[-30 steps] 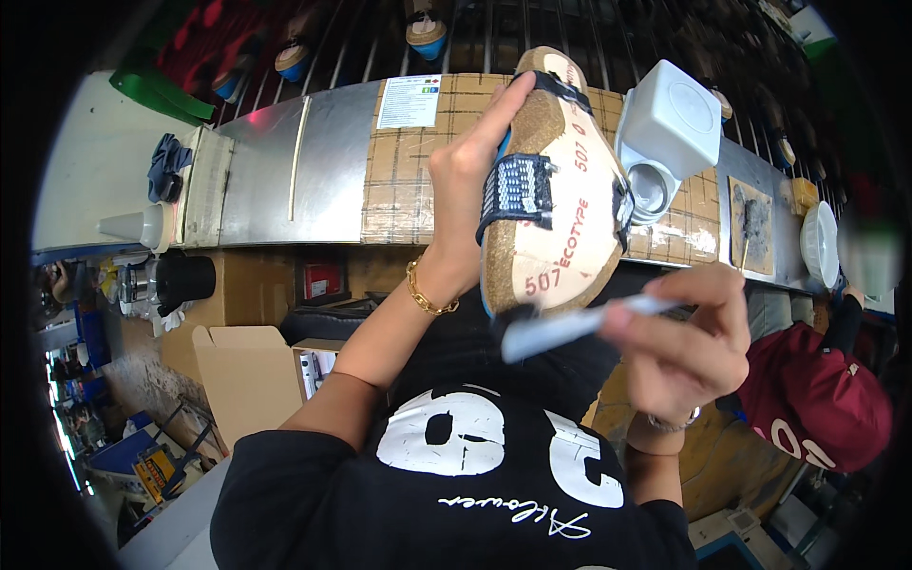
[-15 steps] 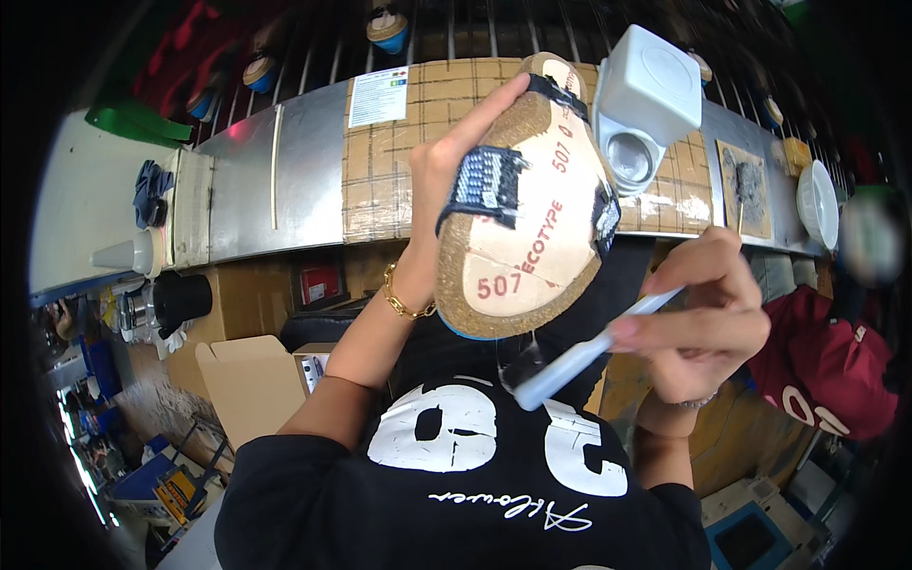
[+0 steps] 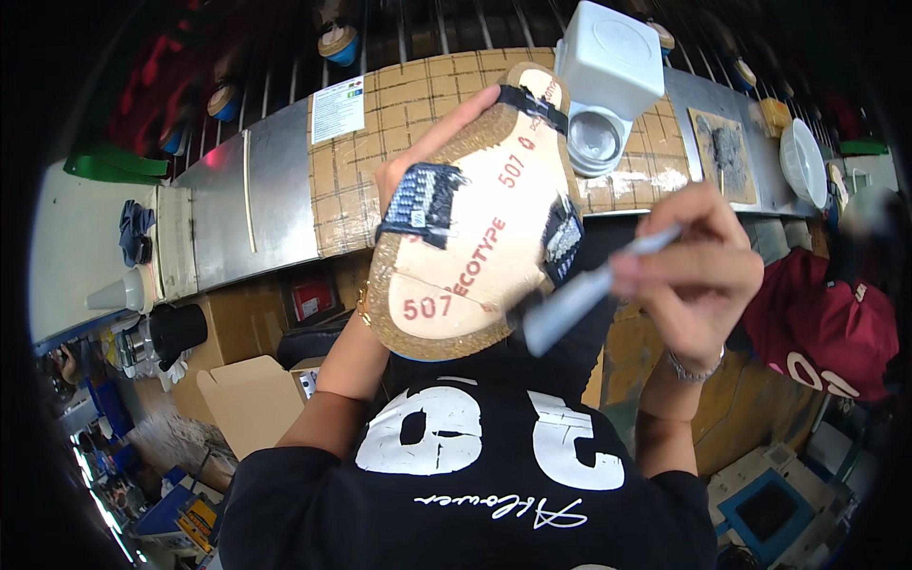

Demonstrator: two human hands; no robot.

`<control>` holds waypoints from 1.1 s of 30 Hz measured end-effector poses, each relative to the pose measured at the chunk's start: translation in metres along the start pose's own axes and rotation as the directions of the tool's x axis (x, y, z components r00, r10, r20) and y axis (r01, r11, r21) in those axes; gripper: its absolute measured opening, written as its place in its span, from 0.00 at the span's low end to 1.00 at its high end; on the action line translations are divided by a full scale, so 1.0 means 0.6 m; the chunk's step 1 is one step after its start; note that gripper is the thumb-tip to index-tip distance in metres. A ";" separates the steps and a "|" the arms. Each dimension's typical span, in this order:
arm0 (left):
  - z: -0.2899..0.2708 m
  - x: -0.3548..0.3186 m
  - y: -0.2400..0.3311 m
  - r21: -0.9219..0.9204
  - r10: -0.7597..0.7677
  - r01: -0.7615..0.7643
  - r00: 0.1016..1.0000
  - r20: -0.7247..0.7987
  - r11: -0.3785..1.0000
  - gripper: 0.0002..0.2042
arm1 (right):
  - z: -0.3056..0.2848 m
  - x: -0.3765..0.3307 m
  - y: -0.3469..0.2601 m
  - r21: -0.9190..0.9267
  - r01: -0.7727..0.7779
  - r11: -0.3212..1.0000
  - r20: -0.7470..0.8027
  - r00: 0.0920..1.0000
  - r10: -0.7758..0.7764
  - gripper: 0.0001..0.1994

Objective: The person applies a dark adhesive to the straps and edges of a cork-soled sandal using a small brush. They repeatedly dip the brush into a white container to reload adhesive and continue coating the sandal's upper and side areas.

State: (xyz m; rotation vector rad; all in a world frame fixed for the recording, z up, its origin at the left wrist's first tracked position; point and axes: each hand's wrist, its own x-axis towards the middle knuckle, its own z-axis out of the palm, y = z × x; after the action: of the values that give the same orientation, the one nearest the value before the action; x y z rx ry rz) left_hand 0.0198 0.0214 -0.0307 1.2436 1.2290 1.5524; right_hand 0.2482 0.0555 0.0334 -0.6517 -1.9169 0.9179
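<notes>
My left hand is closed round a sandal on a shoe last, its sole side up; most of the fingers are hidden behind it. The sandal shows a beige insole board with red print, a brown cork rim that glistens, and dark woven strap ends folded onto it. In my right hand a flat-handled brush is pinched between thumb and fingers, smeared by motion. Its dark bristles are at the sandal's lower right rim; whether they touch it I cannot tell.
Beyond the sandal, a white dispenser pot with a round cup stands on a taped cardboard sheet over the metal bench. To the right lie a stained board and a white bowl. More lasts sit on rollers behind.
The brush has come up from below the sandal to its lower right rim. My left hand has shifted the sandal left and turned it slightly; its cork rim now looks shinier.
</notes>
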 end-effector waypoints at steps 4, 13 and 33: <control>0.002 -0.006 0.008 -0.157 -0.106 0.110 0.994 0.033 0.981 0.32 | -0.023 -0.015 0.022 0.101 -0.060 0.993 0.128 0.991 0.047 0.13; -0.028 -0.009 -0.021 -0.436 -0.081 0.128 0.989 0.125 0.891 0.52 | -0.087 -0.006 0.120 -0.008 -0.265 0.964 -0.244 0.936 0.255 0.08; -0.021 0.002 -0.046 -0.737 -0.492 0.435 0.856 0.160 0.517 0.55 | -0.082 0.000 0.172 -0.042 -0.652 0.757 -0.019 0.758 0.652 0.13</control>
State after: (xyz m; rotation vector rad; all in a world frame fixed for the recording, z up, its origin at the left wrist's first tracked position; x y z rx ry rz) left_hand 0.0075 0.0259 -0.0579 0.2560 0.6991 1.4415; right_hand 0.2996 0.1332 -0.0333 -1.4083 -1.7167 1.2937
